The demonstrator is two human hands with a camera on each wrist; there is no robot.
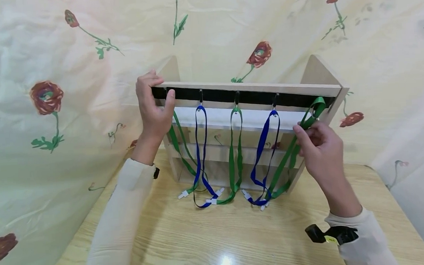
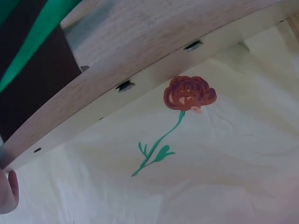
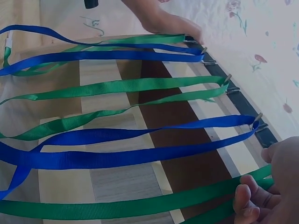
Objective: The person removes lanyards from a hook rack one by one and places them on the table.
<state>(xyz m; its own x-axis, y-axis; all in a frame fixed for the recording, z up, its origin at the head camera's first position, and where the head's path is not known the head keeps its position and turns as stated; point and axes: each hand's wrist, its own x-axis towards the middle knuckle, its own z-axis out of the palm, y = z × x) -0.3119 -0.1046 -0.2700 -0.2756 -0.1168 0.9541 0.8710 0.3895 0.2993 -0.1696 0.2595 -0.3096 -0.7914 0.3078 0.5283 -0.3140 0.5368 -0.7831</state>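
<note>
Along the front of a wooden shelf unit (image 1: 252,85) runs a black strip (image 1: 219,95) with hooks. At its left end my left hand (image 1: 154,105) grips the top board, thumb in front and fingers over the edge. My right hand (image 1: 322,150) pinches the rightmost green lanyard (image 3: 117,210) just below its loop, which is at the strip's right end. Whether that loop sits on a hook is hidden. A blue lanyard (image 1: 261,142), a middle green lanyard (image 1: 231,163) and another blue lanyard (image 1: 197,149) hang from hooks. A left green lanyard (image 1: 174,140) hangs below my left hand.
The unit stands on a wood-grain table (image 1: 188,237). White lanyard clips (image 1: 212,201) dangle at the lower ends, close together. Behind is a flowered cloth (image 1: 206,28), and the unit's side panel (image 1: 318,73) rises at the right.
</note>
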